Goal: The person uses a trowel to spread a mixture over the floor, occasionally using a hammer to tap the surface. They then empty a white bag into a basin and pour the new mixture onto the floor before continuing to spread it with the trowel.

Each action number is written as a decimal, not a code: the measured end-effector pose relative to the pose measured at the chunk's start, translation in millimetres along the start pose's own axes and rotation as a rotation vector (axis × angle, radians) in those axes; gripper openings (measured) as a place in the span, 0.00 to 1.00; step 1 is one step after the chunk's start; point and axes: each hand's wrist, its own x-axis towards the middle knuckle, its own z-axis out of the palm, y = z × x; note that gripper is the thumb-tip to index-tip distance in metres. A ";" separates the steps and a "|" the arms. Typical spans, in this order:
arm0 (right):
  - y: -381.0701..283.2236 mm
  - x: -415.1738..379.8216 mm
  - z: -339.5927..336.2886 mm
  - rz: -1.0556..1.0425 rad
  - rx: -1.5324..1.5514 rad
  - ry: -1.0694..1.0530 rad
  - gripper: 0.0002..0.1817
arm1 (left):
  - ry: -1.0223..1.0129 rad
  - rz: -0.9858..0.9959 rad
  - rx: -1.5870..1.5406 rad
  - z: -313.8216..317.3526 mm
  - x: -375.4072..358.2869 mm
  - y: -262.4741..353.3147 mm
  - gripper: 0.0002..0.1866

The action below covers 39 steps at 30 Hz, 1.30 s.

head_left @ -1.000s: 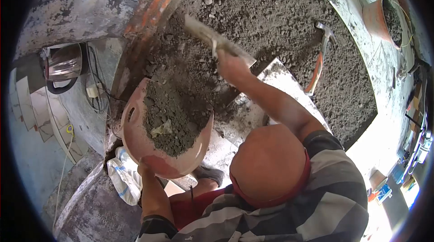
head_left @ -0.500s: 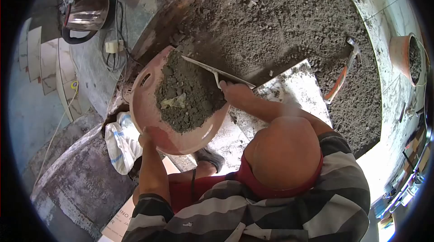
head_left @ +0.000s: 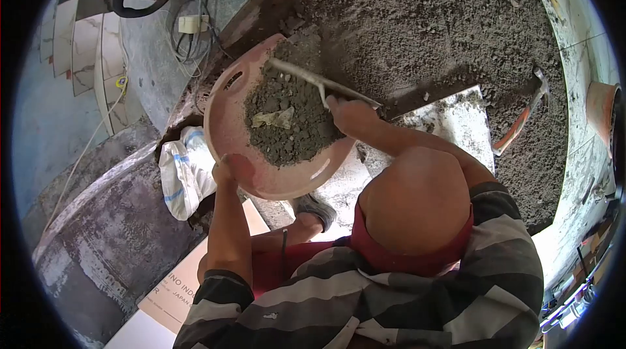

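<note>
My left hand [head_left: 223,171] grips the near rim of a pink plastic pan [head_left: 229,134], tilted toward the floor bed. The pan holds a heap of dark grey mortar [head_left: 287,124] with a scrap of paper in it. My right hand [head_left: 349,114] holds a steel trowel [head_left: 313,78] by its handle, with the blade lying across the top of the heap inside the pan. Beyond the pan spreads a bed of loose mortar [head_left: 443,29] on the floor. My head and striped shirt fill the lower middle of the view.
A white tile [head_left: 456,121] lies on the mortar bed by my right arm. A hammer [head_left: 521,121] with an orange handle rests to the right. A second pan of mortar [head_left: 603,114] stands at the far right. A white sack [head_left: 182,176], cables and a socket [head_left: 189,23] lie left.
The trowel came down from the raised position over the floor bed into the pan. The heap in the pan has grown smaller and the pan has tilted further.
</note>
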 end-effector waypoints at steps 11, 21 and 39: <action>49.3 64.2 -120.8 0.156 -0.266 0.088 0.18 | -0.465 -0.118 -0.469 -33.5 66.4 -110.1 0.11; 71.9 58.4 -99.0 -0.049 -0.585 0.127 0.18 | -0.293 0.247 0.712 -32.7 65.1 -119.2 0.13; -28.7 -7.4 -40.0 -0.191 -0.049 -0.465 0.19 | -0.456 0.551 1.950 -6.8 21.6 -24.5 0.17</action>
